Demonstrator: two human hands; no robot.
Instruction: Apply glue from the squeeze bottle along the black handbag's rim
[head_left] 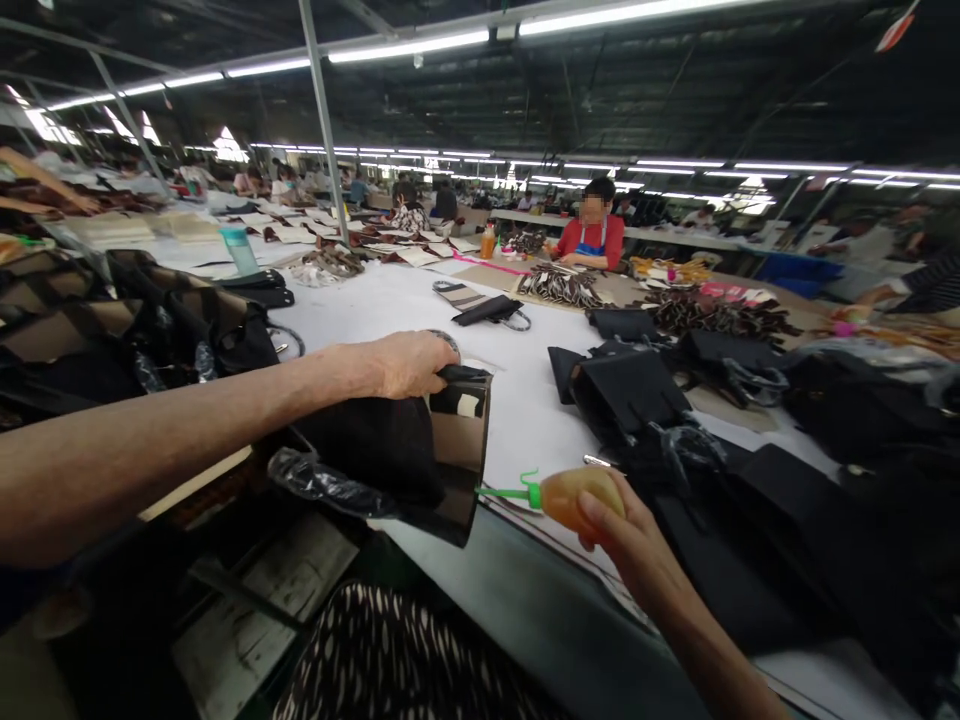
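Note:
My left hand (409, 365) is closed on the top edge of a black bag piece (420, 455), holding it up over the near edge of the white table (517, 400). A tan inner face shows on the piece's right side. Crumpled black plastic wrap (322, 482) hangs at its lower left. My right hand (637, 540) grips a small orange squeeze bottle (574, 495) with a green nozzle. The nozzle tip points left and touches the lower right edge of the bag piece.
Black bag parts (630, 390) are piled on the table to the right. Finished dark bags (157, 330) stand at left. A person in a red top (596, 240) works at the far side. A teal bottle (240, 250) stands at far left, with other workers behind.

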